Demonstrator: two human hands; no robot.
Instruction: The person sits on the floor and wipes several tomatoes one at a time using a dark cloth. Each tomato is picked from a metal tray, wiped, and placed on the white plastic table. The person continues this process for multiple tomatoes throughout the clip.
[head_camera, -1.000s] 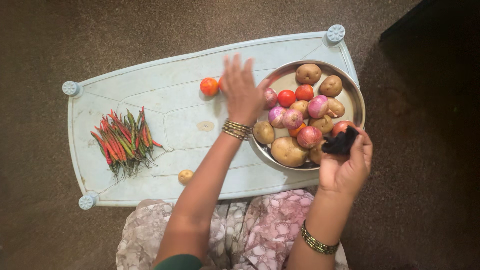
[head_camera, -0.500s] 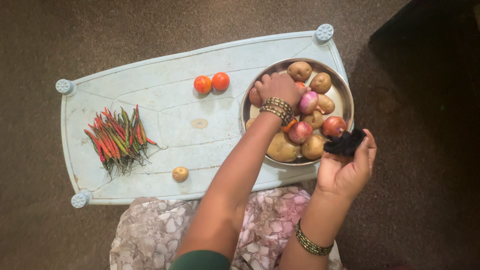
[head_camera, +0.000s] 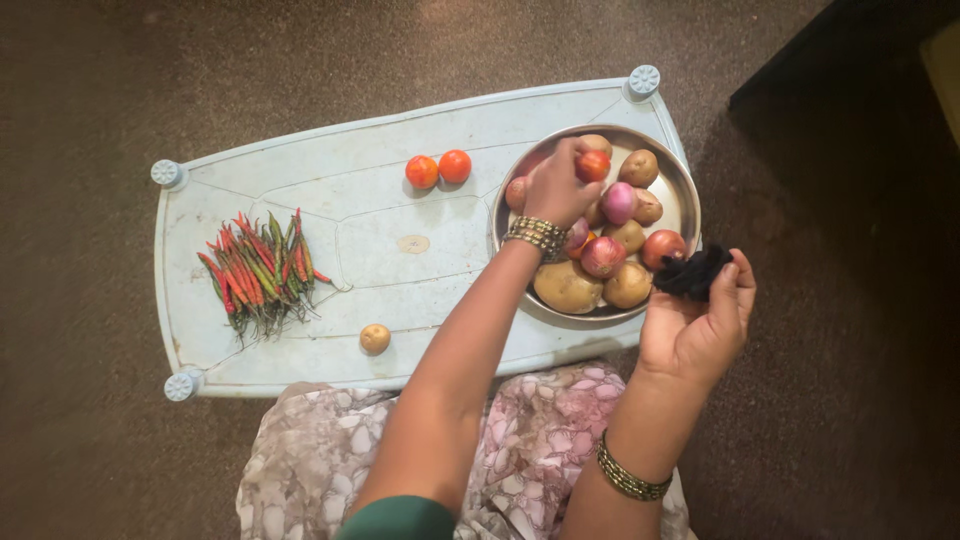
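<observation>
The left hand (head_camera: 556, 188) is over the far side of the round steel bowl (head_camera: 685, 190), fingers curled around a small tomato (head_camera: 593, 165) that it grips at the fingertips, just above the heap of vegetables. The tomato is round, smooth and orange-red, with a slight shine on its skin (about the same look as the two tomatoes (head_camera: 438, 169) lying side by side on the pale blue plastic table (head_camera: 300, 170), left of the bowl). Below the hand the bowl holds brown potatoes (head_camera: 567, 286) and purple-pink onions (head_camera: 604, 256), piled close and touching. The right hand (head_camera: 698, 325) is half closed at the bowl's near right rim, its fingers pinching a crumpled black cloth (head_camera: 692, 271). A bunch of red and green chillies (head_camera: 258, 270) lies at the table's left end, and one small potato (head_camera: 375, 338) sits alone near the front edge.
</observation>
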